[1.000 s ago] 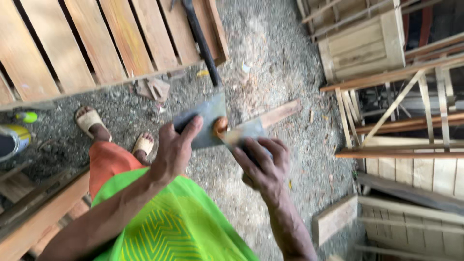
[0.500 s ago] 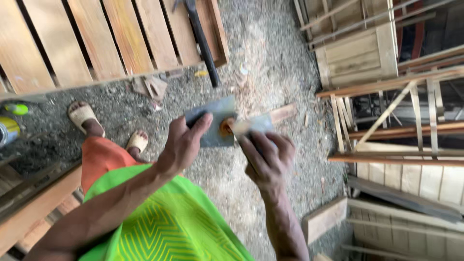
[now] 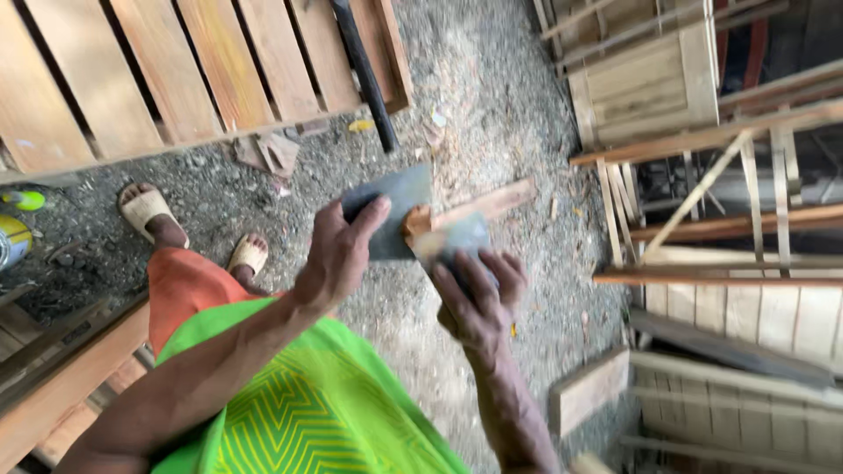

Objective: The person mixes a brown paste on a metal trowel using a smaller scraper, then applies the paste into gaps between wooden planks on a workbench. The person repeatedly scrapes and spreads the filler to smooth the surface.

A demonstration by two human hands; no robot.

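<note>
Even daylight is noted, brightest on the gravel floor (image 3: 492,96). Shadows are soft. Hands (image 3: 474,298) and foreground are motion-blurred; upper right is dim.

Two containers only, both at the far left edge on the gravel. A round tin (image 3: 10,241), yellow with a blue-grey patch, was cut off by the frame edge. Just beyond it lay a small bottle (image 3: 23,200), green body and yellow end, on its side. No signs, no screens.
</note>
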